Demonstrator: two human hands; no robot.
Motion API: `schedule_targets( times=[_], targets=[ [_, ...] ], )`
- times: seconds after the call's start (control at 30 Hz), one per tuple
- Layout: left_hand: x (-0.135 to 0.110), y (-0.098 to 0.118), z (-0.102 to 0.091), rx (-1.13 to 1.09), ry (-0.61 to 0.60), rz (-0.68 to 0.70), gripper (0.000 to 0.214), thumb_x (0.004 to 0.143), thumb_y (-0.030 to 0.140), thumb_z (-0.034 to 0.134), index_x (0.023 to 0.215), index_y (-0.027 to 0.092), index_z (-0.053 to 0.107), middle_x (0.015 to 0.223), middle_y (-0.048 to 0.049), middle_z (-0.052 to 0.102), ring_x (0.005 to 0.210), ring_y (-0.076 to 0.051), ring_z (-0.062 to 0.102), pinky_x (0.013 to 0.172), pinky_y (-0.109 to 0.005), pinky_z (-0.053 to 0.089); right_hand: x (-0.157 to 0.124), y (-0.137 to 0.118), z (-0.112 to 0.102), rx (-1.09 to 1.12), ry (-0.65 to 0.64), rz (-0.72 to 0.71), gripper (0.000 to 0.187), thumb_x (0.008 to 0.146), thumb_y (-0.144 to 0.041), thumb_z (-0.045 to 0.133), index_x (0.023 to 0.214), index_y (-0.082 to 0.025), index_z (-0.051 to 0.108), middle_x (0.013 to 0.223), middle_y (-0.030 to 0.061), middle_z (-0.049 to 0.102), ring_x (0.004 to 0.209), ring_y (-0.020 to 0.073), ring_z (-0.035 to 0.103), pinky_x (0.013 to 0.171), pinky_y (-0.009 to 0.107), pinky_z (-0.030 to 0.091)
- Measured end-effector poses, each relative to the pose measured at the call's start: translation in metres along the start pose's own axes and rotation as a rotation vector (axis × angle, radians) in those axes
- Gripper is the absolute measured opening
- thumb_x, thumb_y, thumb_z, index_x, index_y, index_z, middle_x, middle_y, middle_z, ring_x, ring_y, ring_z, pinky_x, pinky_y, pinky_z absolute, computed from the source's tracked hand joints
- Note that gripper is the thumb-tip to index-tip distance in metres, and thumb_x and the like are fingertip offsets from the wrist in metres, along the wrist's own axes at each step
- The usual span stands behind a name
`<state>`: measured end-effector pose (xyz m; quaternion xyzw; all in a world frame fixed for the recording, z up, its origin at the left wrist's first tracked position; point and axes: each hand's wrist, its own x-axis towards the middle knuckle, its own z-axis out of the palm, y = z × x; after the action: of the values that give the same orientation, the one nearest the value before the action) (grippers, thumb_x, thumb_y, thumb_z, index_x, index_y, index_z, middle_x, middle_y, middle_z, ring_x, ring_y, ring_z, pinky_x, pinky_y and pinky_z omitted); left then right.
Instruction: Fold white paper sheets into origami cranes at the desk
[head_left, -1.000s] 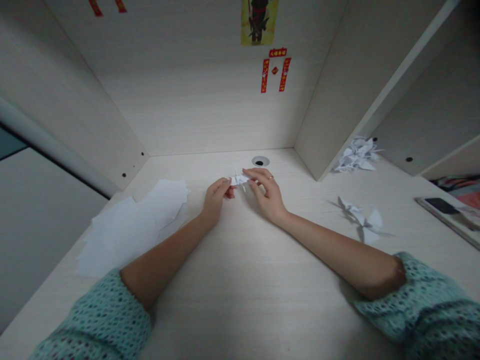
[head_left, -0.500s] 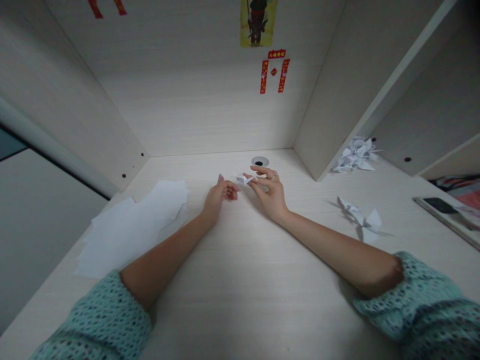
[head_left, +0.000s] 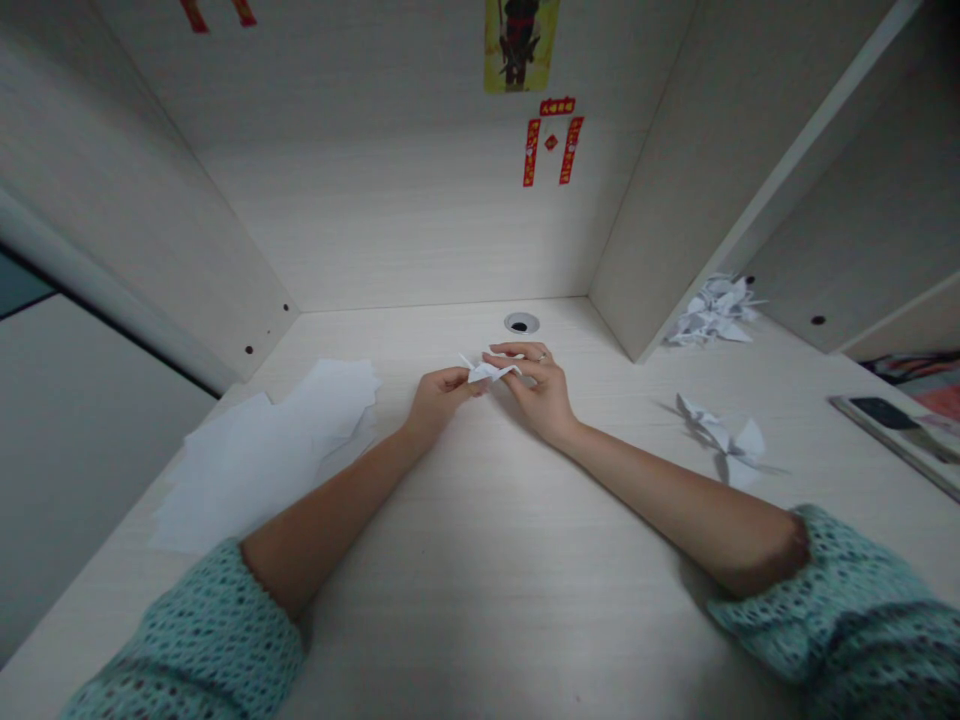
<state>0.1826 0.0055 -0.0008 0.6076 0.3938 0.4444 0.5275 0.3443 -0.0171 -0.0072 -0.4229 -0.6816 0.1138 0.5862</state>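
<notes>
Between my two hands, just above the pale desk (head_left: 450, 560), is a small white folded paper crane (head_left: 486, 373) with pointed tips. My left hand (head_left: 439, 400) pinches its left side between thumb and fingers. From the right, my right hand (head_left: 538, 390) grips the other side with thumb and index finger, its remaining fingers stretched over the top. The fingers partly cover the paper. Off to the right, a few folded white paper cranes (head_left: 724, 440) lie close together on the desk.
Loose white paper sheets (head_left: 262, 460) lie spread at the left. A heap of folded white paper pieces (head_left: 716, 310) sits behind the upright divider panel (head_left: 675, 200). A round cable hole (head_left: 521, 323) is near the back wall. A flat object with a dark patch (head_left: 892, 420) lies far right.
My left hand has turned and closed its fingers on the paper crane, which it was apart from before. The crane has come slightly lower, still in my right hand.
</notes>
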Motion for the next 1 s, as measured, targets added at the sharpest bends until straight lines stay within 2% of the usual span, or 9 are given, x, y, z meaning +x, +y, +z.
schedule_targets(
  times=[0.13,0.37,0.6,0.7,0.9,1.0],
  targets=[
    [-0.001,0.002,0.000,0.020,0.002,-0.005,0.021,0.064,0.037,0.072,0.065,0.016,0.068,0.063,-0.0001,0.063,0.064,-0.014,0.052,0.065,-0.025,0.040,0.001,-0.001,0.001,0.027,-0.013,0.046,0.019,0.081,-0.026,0.063,0.096,-0.033,0.071,0.102,0.0021,0.070,0.099,0.0213,0.060,0.096,0.044,0.037],
    [0.000,-0.006,-0.003,-0.021,-0.094,0.022,0.020,0.063,0.035,0.073,0.065,0.016,0.068,0.065,0.0007,0.063,0.064,-0.013,0.053,0.064,-0.025,0.040,0.002,-0.005,-0.002,0.064,-0.015,0.069,0.016,0.080,-0.028,0.064,0.092,-0.033,0.072,0.100,0.0024,0.071,0.098,0.0221,0.060,0.095,0.044,0.037],
    [0.000,-0.006,-0.003,-0.086,-0.105,0.040,0.018,0.064,0.032,0.074,0.066,0.015,0.067,0.067,0.0004,0.064,0.064,-0.012,0.054,0.065,-0.024,0.040,-0.001,-0.007,0.000,0.064,-0.028,0.102,0.013,0.081,-0.026,0.062,0.084,-0.029,0.073,0.087,0.0023,0.072,0.091,0.0219,0.058,0.090,0.041,0.040],
    [-0.001,-0.005,-0.002,-0.100,-0.101,0.047,0.017,0.067,0.032,0.072,0.067,0.015,0.068,0.069,-0.0001,0.065,0.066,-0.012,0.055,0.066,-0.024,0.040,-0.001,-0.006,0.000,0.075,-0.038,0.105,0.013,0.080,-0.023,0.062,0.084,-0.029,0.073,0.084,0.0024,0.072,0.088,0.0214,0.058,0.086,0.039,0.042],
    [-0.004,-0.004,-0.002,-0.046,-0.122,0.037,0.021,0.064,0.035,0.074,0.063,0.015,0.068,0.065,-0.0009,0.063,0.062,-0.013,0.054,0.061,-0.024,0.040,-0.001,-0.001,0.000,0.161,-0.046,0.204,0.018,0.077,-0.023,0.063,0.091,-0.027,0.073,0.092,0.0040,0.072,0.090,0.0210,0.061,0.083,0.037,0.044],
    [-0.005,-0.003,-0.001,-0.019,-0.126,0.054,0.022,0.063,0.036,0.074,0.064,0.014,0.068,0.065,-0.0021,0.063,0.063,-0.014,0.055,0.061,-0.024,0.040,-0.002,0.001,0.001,0.180,-0.046,0.229,0.017,0.078,-0.024,0.061,0.088,-0.026,0.074,0.086,0.0045,0.072,0.085,0.0210,0.061,0.079,0.035,0.045]
  ],
)
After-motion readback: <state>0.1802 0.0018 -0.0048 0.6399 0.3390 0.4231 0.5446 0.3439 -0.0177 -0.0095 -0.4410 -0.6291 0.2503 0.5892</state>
